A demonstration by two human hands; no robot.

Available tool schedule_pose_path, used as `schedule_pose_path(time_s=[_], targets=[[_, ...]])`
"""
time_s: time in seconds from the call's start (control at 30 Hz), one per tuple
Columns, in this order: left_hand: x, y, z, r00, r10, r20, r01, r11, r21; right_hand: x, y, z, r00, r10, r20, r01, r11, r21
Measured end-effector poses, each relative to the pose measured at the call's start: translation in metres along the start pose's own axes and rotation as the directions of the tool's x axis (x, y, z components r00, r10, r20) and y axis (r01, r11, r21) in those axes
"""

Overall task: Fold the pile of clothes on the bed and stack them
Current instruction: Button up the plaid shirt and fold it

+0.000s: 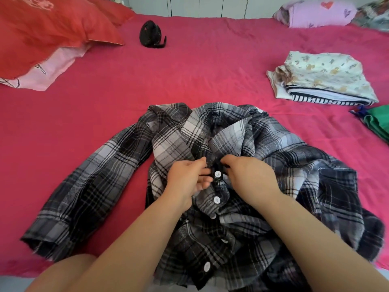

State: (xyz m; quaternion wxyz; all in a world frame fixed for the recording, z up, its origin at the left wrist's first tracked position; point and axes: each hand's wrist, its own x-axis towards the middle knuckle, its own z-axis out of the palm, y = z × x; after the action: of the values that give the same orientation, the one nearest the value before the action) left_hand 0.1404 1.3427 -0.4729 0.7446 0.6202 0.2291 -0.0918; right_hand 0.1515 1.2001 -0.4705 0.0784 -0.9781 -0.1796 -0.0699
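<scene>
At the bottom centre of the frame, the plaid shirt (242,228) lies front-up and rumpled on the bed, one sleeve stretched toward the lower left. Both hands meet on its placket. The left hand (187,178) pinches the fabric edge beside a white button (217,174), and the right hand (248,175) curls into the opposite edge, its fingertips mostly hidden. I read this as buttoning up before the fold, though I cannot tell whether a button is going in or coming out. The next move calls for smoothing the bunched right side flat. Further off at right sits a folded stack (324,79), with a green cloth (376,123) near it. The pink sheet (189,76) runs back to a red pillow (52,28) at upper left, a small black object (150,33) and a lilac bundle (317,13) at upper right.
</scene>
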Motion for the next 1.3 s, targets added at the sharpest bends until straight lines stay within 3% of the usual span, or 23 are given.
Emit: schedule_pose_path(time_s=[0.2, 0.33, 0.53, 0.63, 0.83, 0.9, 0.97, 1.07, 1.17, 1.23, 1.3], targets=[[0.004, -0.003, 0.008, 0.997, 0.016, -0.078, -0.024, 0.995, -0.097, 0.005, -0.002, 0.012, 1.0, 0.001, 0.024, 0.0, 0.999, -0.034], [0.005, -0.001, 0.013, 0.992, -0.02, -0.121, -0.014, 0.962, -0.271, 0.005, 0.0, 0.011, 1.0, 0.018, -0.005, -0.018, 0.999, 0.032], [0.003, 0.009, 0.018, 0.993, -0.097, -0.067, 0.056, 0.886, -0.461, 0.006, 0.002, 0.013, 0.997, 0.073, -0.009, -0.072, 0.994, 0.079], [0.003, 0.013, 0.022, 0.995, -0.057, -0.087, 0.017, 0.917, -0.399, 0.009, 0.004, 0.013, 0.995, 0.1, 0.003, -0.099, 0.988, 0.12], [0.003, 0.011, 0.023, 0.957, 0.207, -0.205, -0.225, 0.972, -0.068, 0.011, 0.007, 0.006, 0.991, 0.133, 0.008, -0.131, 0.959, 0.252], [0.0, 0.013, 0.021, 0.935, 0.289, -0.205, -0.286, 0.957, 0.042, 0.014, 0.008, -0.001, 0.978, 0.208, -0.025, -0.182, 0.899, 0.398], [-0.003, 0.015, 0.018, 0.911, 0.366, -0.191, -0.341, 0.928, 0.148, 0.017, 0.011, -0.011, 0.946, 0.323, -0.034, -0.244, 0.776, 0.582], [-0.008, 0.016, 0.014, 0.862, 0.482, -0.158, -0.431, 0.86, 0.275, 0.019, 0.015, -0.022, 0.895, 0.438, 0.082, -0.282, 0.415, 0.865], [-0.011, 0.014, 0.014, 0.812, 0.575, -0.1, -0.501, 0.776, 0.384, 0.018, 0.011, -0.027, 0.894, 0.393, 0.215, -0.269, 0.089, 0.959], [-0.012, 0.011, 0.015, 0.796, 0.602, -0.063, -0.526, 0.74, 0.42, 0.017, 0.006, -0.028, 0.911, 0.342, 0.231, -0.266, 0.058, 0.962], [-0.013, 0.01, 0.016, 0.792, 0.61, -0.032, -0.536, 0.718, 0.444, 0.015, 0.002, -0.029, 0.93, 0.316, 0.185, -0.239, 0.142, 0.961]])
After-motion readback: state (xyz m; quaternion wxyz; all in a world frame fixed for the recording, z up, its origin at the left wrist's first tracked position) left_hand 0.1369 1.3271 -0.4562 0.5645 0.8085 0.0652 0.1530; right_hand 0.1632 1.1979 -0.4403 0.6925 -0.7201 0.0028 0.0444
